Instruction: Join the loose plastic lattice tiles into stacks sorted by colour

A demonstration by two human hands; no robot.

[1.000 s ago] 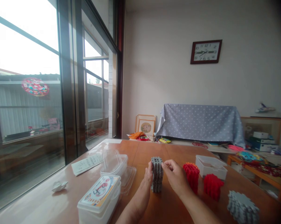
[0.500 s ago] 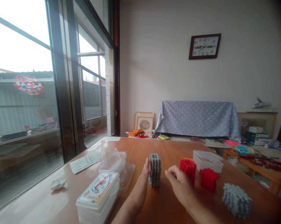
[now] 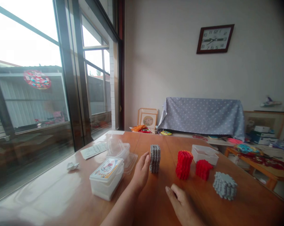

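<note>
A tall dark grey stack of flat notched plastic pieces [image 3: 155, 159] stands upright near the middle of the table. Against or very close to its left side is my left hand [image 3: 141, 171], its fingers held straight; I cannot tell if they touch the stack. My right hand [image 3: 179, 201] is nearer to me, low over the table, with its fingers curled in and nothing visible in them. Beyond it on the right stand a red stack of similar pieces [image 3: 183, 165], a shorter red stack [image 3: 203, 169] and a light grey stack [image 3: 225, 185].
A lidded plastic box with a printed label [image 3: 106, 180] stands left of my left arm. Behind it are an open clear box [image 3: 123, 152] and a paper sheet [image 3: 94, 150]. A crumpled scrap [image 3: 72, 166] lies farther left. Another clear box [image 3: 204, 155] stands behind the red stacks.
My right hand has drawn back toward me, away from the dark grey stack and the red stacks. My left hand stays beside the dark grey stack. The view has shifted slightly.
</note>
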